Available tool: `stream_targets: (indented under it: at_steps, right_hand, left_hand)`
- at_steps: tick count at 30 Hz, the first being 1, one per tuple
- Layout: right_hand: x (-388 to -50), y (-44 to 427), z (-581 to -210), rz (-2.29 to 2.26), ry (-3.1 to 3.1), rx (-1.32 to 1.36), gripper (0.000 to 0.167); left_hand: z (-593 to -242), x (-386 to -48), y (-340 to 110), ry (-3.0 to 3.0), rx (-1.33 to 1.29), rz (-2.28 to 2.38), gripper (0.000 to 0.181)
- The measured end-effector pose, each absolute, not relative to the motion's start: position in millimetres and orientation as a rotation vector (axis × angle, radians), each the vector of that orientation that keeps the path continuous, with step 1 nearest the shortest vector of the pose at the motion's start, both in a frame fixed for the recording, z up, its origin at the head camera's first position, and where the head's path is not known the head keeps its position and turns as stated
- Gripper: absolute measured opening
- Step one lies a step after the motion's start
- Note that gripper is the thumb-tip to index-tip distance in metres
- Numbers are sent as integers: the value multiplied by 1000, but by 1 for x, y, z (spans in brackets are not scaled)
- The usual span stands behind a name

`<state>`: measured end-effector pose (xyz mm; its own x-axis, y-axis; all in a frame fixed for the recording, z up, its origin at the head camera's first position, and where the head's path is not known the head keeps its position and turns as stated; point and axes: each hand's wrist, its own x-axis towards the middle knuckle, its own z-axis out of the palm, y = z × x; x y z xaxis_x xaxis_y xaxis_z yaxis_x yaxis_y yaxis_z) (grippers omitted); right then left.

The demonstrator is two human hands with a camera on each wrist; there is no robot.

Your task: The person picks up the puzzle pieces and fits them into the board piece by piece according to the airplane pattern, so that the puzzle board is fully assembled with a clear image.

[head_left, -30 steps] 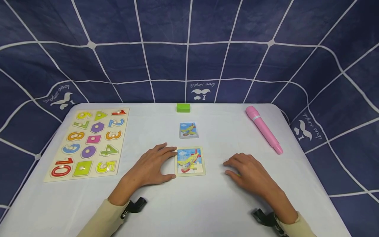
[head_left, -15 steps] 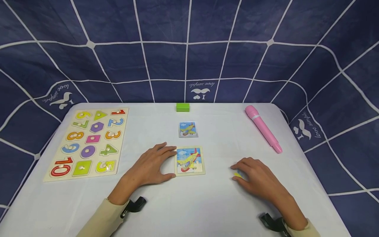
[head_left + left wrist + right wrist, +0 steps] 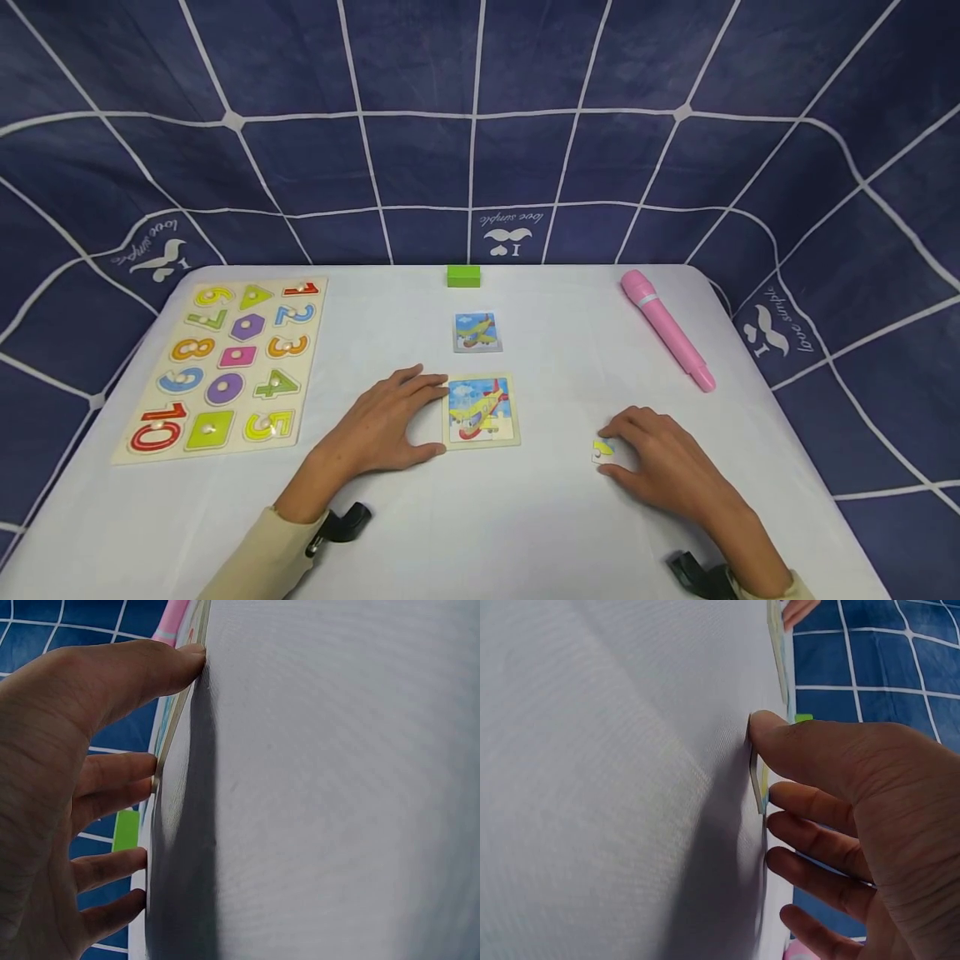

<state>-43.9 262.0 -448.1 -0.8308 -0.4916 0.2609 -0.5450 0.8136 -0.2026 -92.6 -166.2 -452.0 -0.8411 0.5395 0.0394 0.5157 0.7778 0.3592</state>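
A square jigsaw puzzle in a pale frame (image 3: 514, 417), showing a yellow and red airplane, lies at the table's middle. My left hand (image 3: 378, 421) touches its left side, thumb near the lower corner and fingertips near the upper one. The left wrist view has the thumb (image 3: 142, 671) against the frame's edge. Off to the right, my right hand (image 3: 663, 458) pinches a small puzzle piece (image 3: 602, 451) with yellow and white on it, between thumb and index finger, at the tabletop. The right wrist view shows the piece (image 3: 755, 780) edge-on; its other fingers are spread loosely.
A small airplane picture card (image 3: 477, 332) lies beyond the puzzle, with a green block (image 3: 463, 277) behind it. A number-and-shape peg board (image 3: 255, 333) lies left. On the right lies a pink toy microphone (image 3: 669, 331). A dark blue gridded cloth (image 3: 420, 158) rises behind.
My right hand has moved right and slightly nearer, away from the framed puzzle, bringing the puzzle piece into clearer view. The left hand stays at the frame's left edge.
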Motion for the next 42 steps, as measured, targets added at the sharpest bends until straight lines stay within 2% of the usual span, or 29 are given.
stream_targets:
  at_steps: [20,42]
  right_hand:
    - [-49,260,-450,391,-2765,845,46]
    - [-71,204,-438,426,-2798,1060,40]
  left_hand:
    - [-451,-93,-165,2907,864,543,79]
    - [-450,-91,-165,2908,860,552,78]
